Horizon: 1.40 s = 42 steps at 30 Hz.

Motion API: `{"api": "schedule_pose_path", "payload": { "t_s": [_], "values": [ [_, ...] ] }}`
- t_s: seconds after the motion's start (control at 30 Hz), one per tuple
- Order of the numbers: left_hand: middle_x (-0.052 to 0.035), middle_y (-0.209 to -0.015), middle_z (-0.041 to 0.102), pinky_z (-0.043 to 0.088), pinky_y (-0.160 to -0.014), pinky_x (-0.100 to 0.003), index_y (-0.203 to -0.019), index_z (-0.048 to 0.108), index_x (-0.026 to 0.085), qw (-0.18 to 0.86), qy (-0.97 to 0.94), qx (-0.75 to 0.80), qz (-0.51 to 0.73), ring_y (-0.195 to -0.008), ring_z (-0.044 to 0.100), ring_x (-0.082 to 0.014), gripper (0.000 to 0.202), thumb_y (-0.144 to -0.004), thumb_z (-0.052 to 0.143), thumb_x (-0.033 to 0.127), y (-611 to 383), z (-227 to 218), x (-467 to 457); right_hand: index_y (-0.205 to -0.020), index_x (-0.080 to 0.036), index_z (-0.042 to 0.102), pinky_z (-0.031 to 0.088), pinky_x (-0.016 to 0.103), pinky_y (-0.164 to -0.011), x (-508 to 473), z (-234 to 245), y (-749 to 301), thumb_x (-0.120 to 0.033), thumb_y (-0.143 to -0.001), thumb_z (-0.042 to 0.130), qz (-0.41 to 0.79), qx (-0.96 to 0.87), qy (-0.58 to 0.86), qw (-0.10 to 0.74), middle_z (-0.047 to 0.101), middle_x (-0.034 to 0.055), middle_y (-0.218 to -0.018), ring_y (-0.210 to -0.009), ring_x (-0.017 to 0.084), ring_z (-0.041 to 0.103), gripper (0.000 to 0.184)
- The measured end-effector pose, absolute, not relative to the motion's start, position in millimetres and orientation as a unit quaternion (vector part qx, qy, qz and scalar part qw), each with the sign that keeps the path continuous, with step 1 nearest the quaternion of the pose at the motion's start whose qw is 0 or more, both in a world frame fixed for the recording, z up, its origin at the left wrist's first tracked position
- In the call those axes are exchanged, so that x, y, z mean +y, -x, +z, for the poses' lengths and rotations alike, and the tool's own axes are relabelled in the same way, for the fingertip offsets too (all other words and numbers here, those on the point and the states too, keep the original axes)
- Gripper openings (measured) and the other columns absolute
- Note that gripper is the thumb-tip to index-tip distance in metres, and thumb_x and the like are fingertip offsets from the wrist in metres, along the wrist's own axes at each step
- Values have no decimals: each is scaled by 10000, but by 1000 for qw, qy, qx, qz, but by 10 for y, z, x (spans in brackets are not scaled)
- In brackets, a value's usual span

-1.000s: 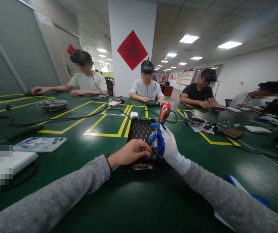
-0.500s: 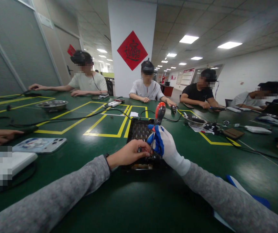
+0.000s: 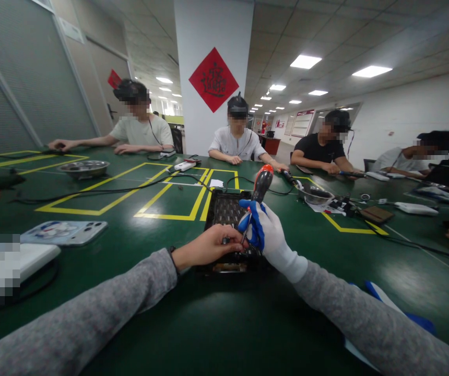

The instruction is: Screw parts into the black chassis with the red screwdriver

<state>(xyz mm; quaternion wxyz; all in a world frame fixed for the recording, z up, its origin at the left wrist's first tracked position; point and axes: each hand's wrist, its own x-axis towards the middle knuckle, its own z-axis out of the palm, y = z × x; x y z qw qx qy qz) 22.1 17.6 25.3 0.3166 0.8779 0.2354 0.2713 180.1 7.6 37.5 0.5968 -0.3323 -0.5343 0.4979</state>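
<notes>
My right hand (image 3: 268,232), in a white glove with blue-coated fingers, is closed around a screwdriver (image 3: 262,184). The screwdriver has a black and red handle pointing up and leaning right, and its thin shaft runs down to my left fingertips. Bare and closed in a pinch, my left hand (image 3: 209,244) meets the shaft near its lower end. What it pinches is too small to make out. Beneath both hands lies a black plastic case (image 3: 215,206) with a patterned inside. My hands cover much of its middle and right side, and the screwdriver's tip is hidden.
To the left lie a phone (image 3: 66,232) and a white device (image 3: 24,266). A blue and white glove (image 3: 400,308) lies beside my right forearm. Metal bowls (image 3: 85,168) and black cables (image 3: 130,187) are farther off. Several people sit around the green table.
The screwdriver's handle has tipped slightly to the right, while my hands stay in nearly the same place. At the far left, another person's hand has drawn back, and a dark tool shows there.
</notes>
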Motion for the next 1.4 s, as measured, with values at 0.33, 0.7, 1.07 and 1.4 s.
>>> {"api": "schedule_pose_path", "payload": {
  "t_s": [0.33, 0.7, 1.07, 1.4],
  "values": [
    [-30, -834, 657, 441, -764, -226, -803, 624, 131, 310, -877, 246, 271, -792, 593, -124, 145, -823, 535, 244, -227, 219, 183, -1006, -180, 557, 354, 172, -364, 118, 329, -1804, -502, -788, 498, 512, -532, 324, 591, 559, -37, -530, -379, 65, 441, 393],
    [-27, -810, 652, 439, -739, -224, -790, 631, 130, 295, -875, 260, 283, -765, 588, -122, 169, -822, 541, 270, -222, 188, 200, -996, -173, 551, 368, 175, -379, 111, 342, -1794, -507, -764, 525, 519, -524, 317, 597, 553, -43, -525, -393, 69, 454, 408],
    [1, -743, 597, 426, -663, -218, -791, 585, 133, 303, -861, 291, 288, -688, 540, -112, 180, -789, 577, 312, -232, 221, 164, -1015, -173, 553, 363, 169, -380, 98, 337, -1794, -509, -770, 516, 506, -525, 325, 603, 565, -32, -548, -400, 65, 452, 418],
    [-8, -764, 606, 429, -680, -222, -810, 600, 131, 304, -861, 286, 291, -708, 546, -117, 198, -786, 582, 326, -229, 207, 172, -987, -179, 554, 365, 168, -382, 97, 351, -1784, -491, -770, 526, 508, -519, 324, 607, 560, -43, -535, -390, 59, 448, 381]
  ]
}}
